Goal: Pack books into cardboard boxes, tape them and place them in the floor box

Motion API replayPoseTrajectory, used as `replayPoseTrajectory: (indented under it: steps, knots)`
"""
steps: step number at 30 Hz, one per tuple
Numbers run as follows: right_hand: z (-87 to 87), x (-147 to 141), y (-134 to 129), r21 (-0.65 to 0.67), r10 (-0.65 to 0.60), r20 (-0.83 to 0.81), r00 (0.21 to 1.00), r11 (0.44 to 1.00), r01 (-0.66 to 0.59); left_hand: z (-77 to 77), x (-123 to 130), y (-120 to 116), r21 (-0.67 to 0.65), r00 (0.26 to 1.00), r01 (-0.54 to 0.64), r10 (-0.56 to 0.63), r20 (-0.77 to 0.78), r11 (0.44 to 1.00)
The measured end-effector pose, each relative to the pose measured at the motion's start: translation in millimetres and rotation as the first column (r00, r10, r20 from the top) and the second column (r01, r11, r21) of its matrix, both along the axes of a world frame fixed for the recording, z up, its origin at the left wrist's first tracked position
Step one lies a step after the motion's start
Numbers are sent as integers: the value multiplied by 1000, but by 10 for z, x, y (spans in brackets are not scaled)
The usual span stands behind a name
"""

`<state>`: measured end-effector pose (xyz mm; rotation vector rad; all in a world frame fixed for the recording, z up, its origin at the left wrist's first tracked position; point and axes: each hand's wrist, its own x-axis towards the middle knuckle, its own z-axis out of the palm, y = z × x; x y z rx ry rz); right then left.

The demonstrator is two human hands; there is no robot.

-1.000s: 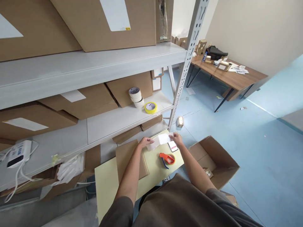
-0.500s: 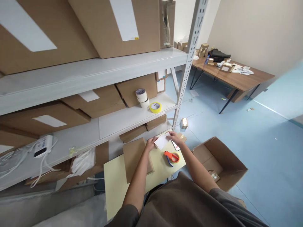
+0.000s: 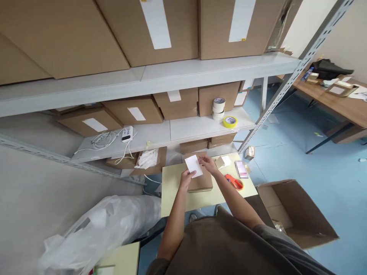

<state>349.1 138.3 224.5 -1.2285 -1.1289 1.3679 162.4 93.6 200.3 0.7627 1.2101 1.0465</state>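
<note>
Just below the frame's centre, a white paper (image 3: 192,165) looks blank, flat and rectangular, tilted above brown cardboard (image 3: 202,185). The left hand (image 3: 187,179) pinches its lower edge; the right hand (image 3: 209,165) curls beside its right edge, whether gripping I cannot tell.

The left grip (image 3: 187,180) holds a white sheet (image 3: 193,164) over brown cardboard (image 3: 202,184).
</note>
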Motion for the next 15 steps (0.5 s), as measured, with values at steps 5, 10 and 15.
replayPoseTrajectory:
  steps: [5, 10, 15]
  knots:
    - [-70, -273, -523, -70, 12, 50, 999, 997, -8, -2, -240, -63, -4, 981, -184, 184, 68, 983]
    - [10, -378, -881, -75, -17, 14, 1000, 997, 18, 16, -330, -100, 42, 991, -121, 117, 69, 992]
    - [124, -361, -978, -59, -48, 5, 999, 997, 49, 68, -305, -159, 92, 998, -65, 62, 31, 994]
